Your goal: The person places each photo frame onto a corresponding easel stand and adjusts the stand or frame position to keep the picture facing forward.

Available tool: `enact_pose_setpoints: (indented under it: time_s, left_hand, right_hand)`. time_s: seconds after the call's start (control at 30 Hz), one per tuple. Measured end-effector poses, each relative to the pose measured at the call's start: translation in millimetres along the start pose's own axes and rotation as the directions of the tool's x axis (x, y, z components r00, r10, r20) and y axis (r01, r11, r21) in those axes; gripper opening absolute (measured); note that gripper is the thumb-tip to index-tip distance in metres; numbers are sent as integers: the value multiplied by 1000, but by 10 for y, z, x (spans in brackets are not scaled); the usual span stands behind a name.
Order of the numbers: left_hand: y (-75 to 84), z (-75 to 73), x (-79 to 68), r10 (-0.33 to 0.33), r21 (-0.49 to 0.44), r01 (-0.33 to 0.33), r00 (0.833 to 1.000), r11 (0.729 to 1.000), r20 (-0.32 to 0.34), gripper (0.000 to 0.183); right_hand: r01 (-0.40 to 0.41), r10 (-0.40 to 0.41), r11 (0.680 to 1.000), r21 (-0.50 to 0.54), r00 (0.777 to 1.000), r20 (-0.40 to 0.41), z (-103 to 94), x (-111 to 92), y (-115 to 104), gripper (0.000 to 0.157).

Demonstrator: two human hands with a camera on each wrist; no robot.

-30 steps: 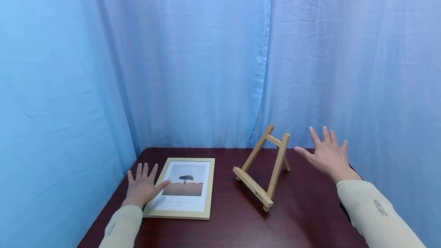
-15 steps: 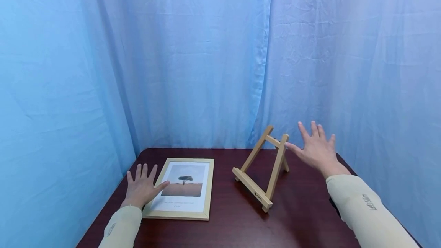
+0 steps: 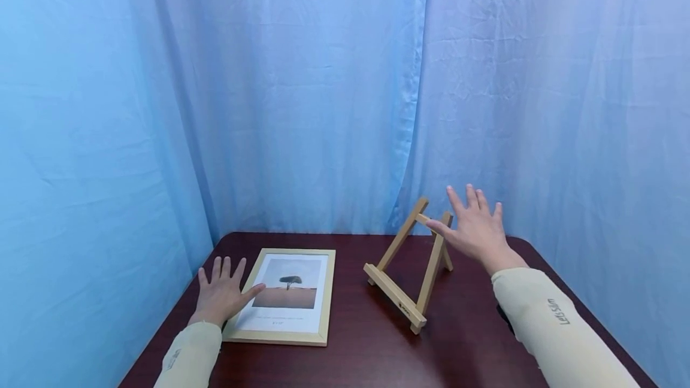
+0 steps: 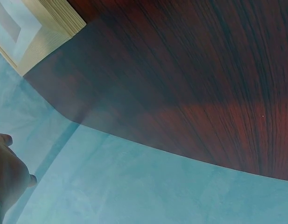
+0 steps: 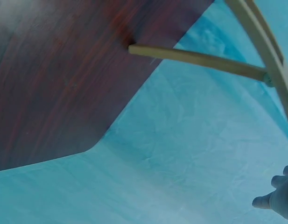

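A picture frame (image 3: 327, 298) with a pale wooden border lies flat at the left of the table, showing a print of a lone tree. My left hand (image 3: 220, 297) hovers over its left side, fingers spread, holding nothing. To the right stands a small wooden easel (image 3: 434, 268), turned at an angle with its ledge towards the front left. My right hand (image 3: 477, 229) is raised beside the easel's top with spread fingers. Its thumb overlaps the upper right post in the head view; whether they touch I cannot tell. In the right wrist view the easel's rear leg (image 5: 200, 59) shows.
The dark red-brown table (image 3: 356, 358) has rounded back corners. Light blue curtains (image 3: 302, 100) hang behind it and along both sides. Pale sleeves (image 3: 555, 322) cover both forearms.
My right hand has moved left, from well right of the easel to beside its top. The left hand, the picture frame and the easel have stayed practically in place.
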State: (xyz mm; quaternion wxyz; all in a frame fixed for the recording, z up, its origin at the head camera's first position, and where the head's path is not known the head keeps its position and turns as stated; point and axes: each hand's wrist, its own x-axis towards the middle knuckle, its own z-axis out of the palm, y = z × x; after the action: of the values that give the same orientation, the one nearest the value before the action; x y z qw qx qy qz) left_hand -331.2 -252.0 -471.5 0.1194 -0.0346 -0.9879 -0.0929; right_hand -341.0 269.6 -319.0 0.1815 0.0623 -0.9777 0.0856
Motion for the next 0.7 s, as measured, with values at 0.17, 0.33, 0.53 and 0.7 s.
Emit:
enact_pose_setpoints:
  time_s: [0.17,0.33,0.53,0.7]
  left_hand:
    - [5,-10,-9,-7,-2,7,1000,1000,10,96]
    - [24,-9,0,-2,-10,2,1000,1000,15,97]
    - [35,-17,-3,0,-8,0,1000,1000,19,97]
    - [44,-47,1,6,-2,-6,1000,1000,3,96]
  right_hand:
    - [20,-20,1000,4,1000,5,26,46,-147,99]
    - [39,-39,999,-1,999,6,28,74,-271,100]
    - [60,-60,998,4,998,20,96,70,-382,101]
    - [83,-83,996,26,996,18,141,67,-486,102]
